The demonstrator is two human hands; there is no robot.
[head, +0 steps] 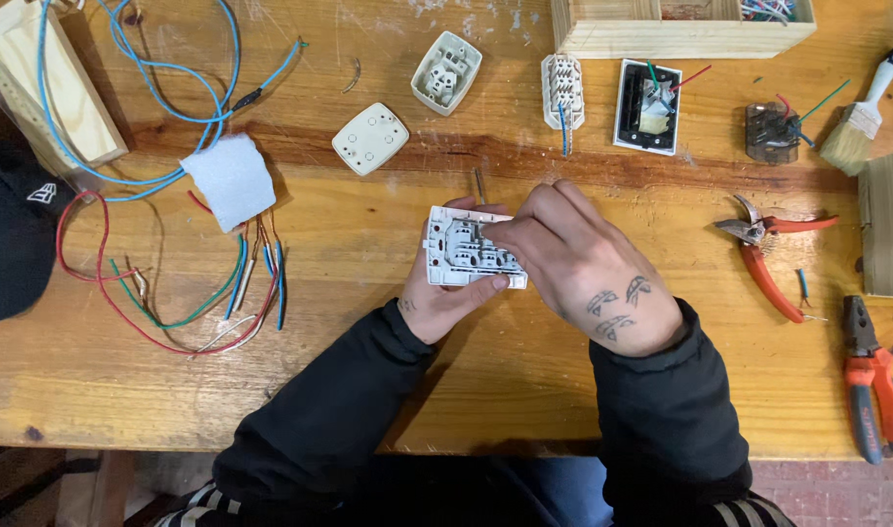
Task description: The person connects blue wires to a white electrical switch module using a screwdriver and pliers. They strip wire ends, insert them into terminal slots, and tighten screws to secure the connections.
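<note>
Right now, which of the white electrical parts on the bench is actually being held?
The white socket module at the centre: the left hand grips it and the right hand works on it. The other white parts lie untouched farther back.

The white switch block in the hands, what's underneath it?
Under the white switch block lie the left hand and the wooden table. The right hand covers its right end, so that part stays hidden.
</note>
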